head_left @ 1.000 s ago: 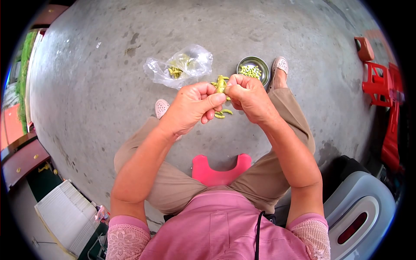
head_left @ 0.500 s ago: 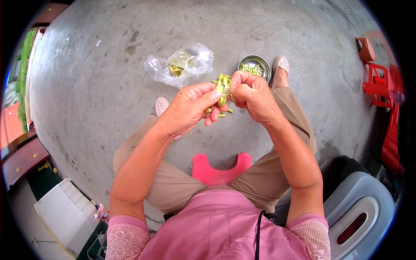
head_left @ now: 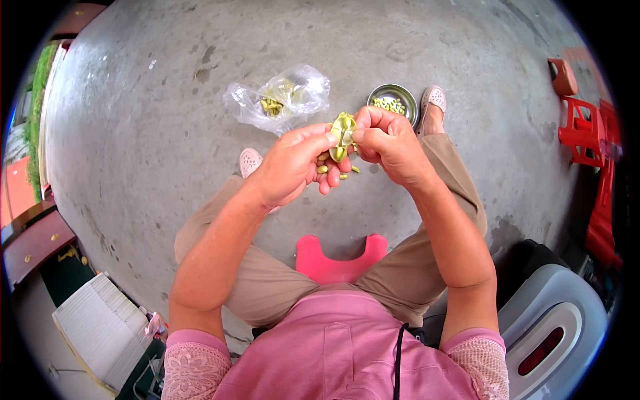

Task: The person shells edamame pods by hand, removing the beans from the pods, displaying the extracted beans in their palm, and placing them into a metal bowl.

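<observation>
Between my two hands a pale green bean pod (head_left: 343,133) is spread apart, its inner side facing up. My left hand (head_left: 299,159) pinches the pod's left edge, and a few green beans (head_left: 323,169) rest against its curled fingers. On the other side, the thumb and forefinger of my right hand (head_left: 393,143) are closed on the pod's right edge. Beyond my right hand, a round metal bowl (head_left: 415,108) on the floor holds many shelled beans (head_left: 389,105). A clear plastic bag (head_left: 308,87) with green pods (head_left: 271,106) inside lies beyond my left hand.
A pink stool (head_left: 340,267) shows between my legs, and my shoes (head_left: 435,97) rest on the concrete floor (head_left: 180,120). Red plastic stools (head_left: 580,130) stand at the right. A grey-blue plastic object (head_left: 553,320) is at lower right, a white ribbed panel (head_left: 100,327) at lower left.
The pod between my fingers has been opened wider and lies flatter, showing more of its inside. Both hands stay in nearly the same place. The bag and bowl have not moved.
</observation>
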Motion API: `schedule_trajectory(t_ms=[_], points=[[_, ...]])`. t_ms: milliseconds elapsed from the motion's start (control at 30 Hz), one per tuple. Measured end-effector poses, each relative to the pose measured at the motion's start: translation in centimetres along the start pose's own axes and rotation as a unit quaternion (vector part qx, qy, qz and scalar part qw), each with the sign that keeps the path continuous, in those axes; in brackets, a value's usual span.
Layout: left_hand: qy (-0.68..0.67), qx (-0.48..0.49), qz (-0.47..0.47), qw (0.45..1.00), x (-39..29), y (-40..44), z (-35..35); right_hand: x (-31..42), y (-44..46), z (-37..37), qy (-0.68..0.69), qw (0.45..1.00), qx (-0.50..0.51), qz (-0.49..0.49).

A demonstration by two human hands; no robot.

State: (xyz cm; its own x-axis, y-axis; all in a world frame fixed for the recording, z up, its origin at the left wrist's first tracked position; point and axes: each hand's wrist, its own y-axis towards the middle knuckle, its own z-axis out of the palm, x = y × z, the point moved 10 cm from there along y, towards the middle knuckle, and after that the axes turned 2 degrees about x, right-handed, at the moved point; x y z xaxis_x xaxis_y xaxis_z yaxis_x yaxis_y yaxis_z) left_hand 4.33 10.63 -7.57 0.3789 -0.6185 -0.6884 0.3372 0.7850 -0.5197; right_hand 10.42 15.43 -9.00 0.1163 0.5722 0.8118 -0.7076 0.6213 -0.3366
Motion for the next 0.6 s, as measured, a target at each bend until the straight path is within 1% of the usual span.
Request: schedule_trajectory(t_ms=[33, 100, 367, 433, 467, 500, 567, 600], points=[[0.01, -0.006, -0.004, 1.0, 0.1, 0.0, -0.2, 0.1, 0.0, 0.2, 0.0, 1.0, 0.001, 0.001], [0.01, -0.02, -0.004, 1.0, 0.2, 0.1, -0.5, 1.0, -0.1, 0.2, -0.055, 0.998, -0.023, -0.034], [0.024, -0.063, -0.004, 0.998, 0.4, 0.2, -1.5, 0.8, 0.1, 0.0, -0.077, 0.996, -0.042, -0.027], [-0.054, -0.046, -0.016, 0.997, 0.9, 0.4, -1.2, 0.8, 0.1, 0.0, -0.069, 0.996, -0.046, -0.029], [-0.054, -0.046, -0.017, 0.997, 1.1, 0.4, -1.1, 0.5, 0.1, -0.3, -0.071, 0.996, -0.055, -0.012], [-0.043, -0.055, -0.009, 0.998, 1.0, 0.5, -1.2, 0.2, 0.2, -0.6, -0.073, 0.995, -0.065, 0.005], [-0.032, -0.063, -0.003, 0.997, 1.1, 0.5, -1.2, 0.1, 0.1, -0.7, -0.069, 0.995, -0.069, 0.008], [0.036, -0.091, 0.021, 0.995, 0.5, 0.5, -1.7, -0.1, 0.1, -0.8, -0.066, 0.995, -0.072, 0.012]])
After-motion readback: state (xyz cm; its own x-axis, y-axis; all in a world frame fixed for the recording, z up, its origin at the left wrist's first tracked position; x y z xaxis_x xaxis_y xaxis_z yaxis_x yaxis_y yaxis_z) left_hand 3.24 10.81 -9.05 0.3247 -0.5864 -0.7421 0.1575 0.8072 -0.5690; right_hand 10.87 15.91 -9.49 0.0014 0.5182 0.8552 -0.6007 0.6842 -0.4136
